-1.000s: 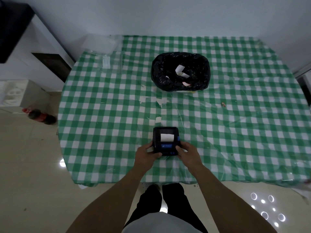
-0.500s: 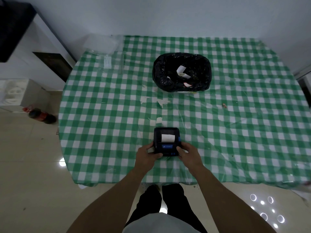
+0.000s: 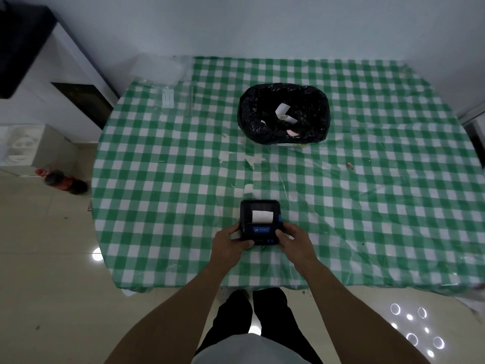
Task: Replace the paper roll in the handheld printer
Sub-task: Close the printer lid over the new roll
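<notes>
A small black handheld printer (image 3: 259,210) with a blue label rests on the green-checked tablecloth (image 3: 157,206) near the front edge. A short strip of white paper (image 3: 262,216) lies on its top. My left hand (image 3: 229,245) grips the printer's near left corner, thumb on its front. My right hand (image 3: 295,240) holds the near right corner, fingers against the side. The lid looks closed; the roll inside is hidden.
A bin lined with a black bag (image 3: 283,112) holding paper scraps stands at the table's back centre. Torn white paper bits (image 3: 248,189) lie between bin and printer. Clear plastic packaging (image 3: 162,74) sits at the back left. A cola bottle (image 3: 64,181) lies on the floor left.
Nothing has visibly changed apart from a slight shift of the camera; both hands stay on the printer.
</notes>
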